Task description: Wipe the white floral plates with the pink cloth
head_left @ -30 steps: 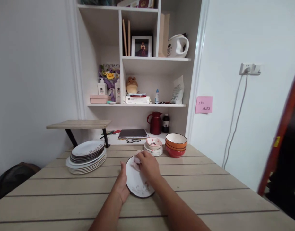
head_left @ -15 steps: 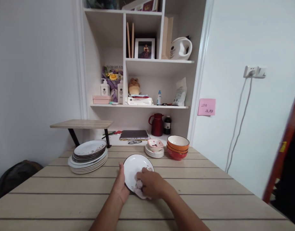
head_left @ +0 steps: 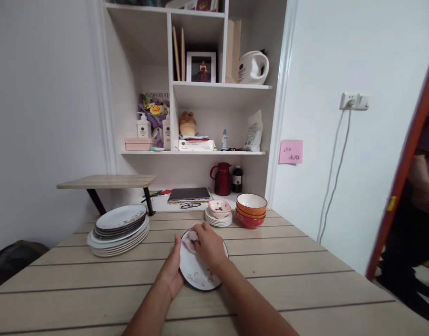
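A white plate point(head_left: 196, 270) with a dark rim and a small floral print is tilted above the table in front of me. My left hand point(head_left: 172, 267) grips its left edge, with the thumb along the rim and the other fingers hidden beneath. Bunched in my right hand point(head_left: 210, 245) is a pale pinkish cloth point(head_left: 189, 242), pressed on the upper part of the plate's face. The fingers of that hand are closed around the cloth.
Stacked plates point(head_left: 119, 228) stand at the left near a small raised shelf point(head_left: 105, 181). Small saucers with a square dish point(head_left: 219, 210) and a stack of bowls point(head_left: 251, 210) sit at the back. A person point(head_left: 417, 196) stands beyond the doorway at right.
My right hand has moved the cloth from the plate's lower part up to its upper edge. The plate's floral print now lies lower down. The view has turned slightly right, and a person now shows there.
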A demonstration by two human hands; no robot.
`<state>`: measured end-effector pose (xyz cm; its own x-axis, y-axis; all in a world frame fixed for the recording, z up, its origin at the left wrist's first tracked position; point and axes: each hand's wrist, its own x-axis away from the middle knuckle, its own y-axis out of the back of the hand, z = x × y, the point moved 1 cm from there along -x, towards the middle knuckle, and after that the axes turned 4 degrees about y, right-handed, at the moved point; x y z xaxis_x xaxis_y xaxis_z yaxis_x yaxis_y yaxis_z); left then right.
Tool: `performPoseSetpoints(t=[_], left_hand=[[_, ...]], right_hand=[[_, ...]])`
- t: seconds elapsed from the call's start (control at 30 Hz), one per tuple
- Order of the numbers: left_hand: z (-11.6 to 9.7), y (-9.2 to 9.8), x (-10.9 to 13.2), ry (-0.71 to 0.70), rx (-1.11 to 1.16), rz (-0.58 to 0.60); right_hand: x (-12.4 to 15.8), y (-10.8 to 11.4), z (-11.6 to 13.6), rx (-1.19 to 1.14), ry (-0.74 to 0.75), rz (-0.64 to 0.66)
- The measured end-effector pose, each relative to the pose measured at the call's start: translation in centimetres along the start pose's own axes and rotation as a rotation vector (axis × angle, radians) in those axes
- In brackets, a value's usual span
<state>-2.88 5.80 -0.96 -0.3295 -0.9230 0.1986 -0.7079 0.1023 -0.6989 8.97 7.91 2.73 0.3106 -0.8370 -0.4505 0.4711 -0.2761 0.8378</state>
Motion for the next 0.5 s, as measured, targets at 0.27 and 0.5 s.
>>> performPoseSetpoints(t=[0.27,0.5], left_hand=[[0.0,0.2,0.0,-0.003,-0.041,-0.011],[0.1,0.1,-0.1,-0.019,-0.049,0.044]], right_hand=[[-0.2,0.4,-2.5,0.063,-0.282,-0.105],[-0.5,-0.5,-1.5,-0.05,-0.05,-0.16]])
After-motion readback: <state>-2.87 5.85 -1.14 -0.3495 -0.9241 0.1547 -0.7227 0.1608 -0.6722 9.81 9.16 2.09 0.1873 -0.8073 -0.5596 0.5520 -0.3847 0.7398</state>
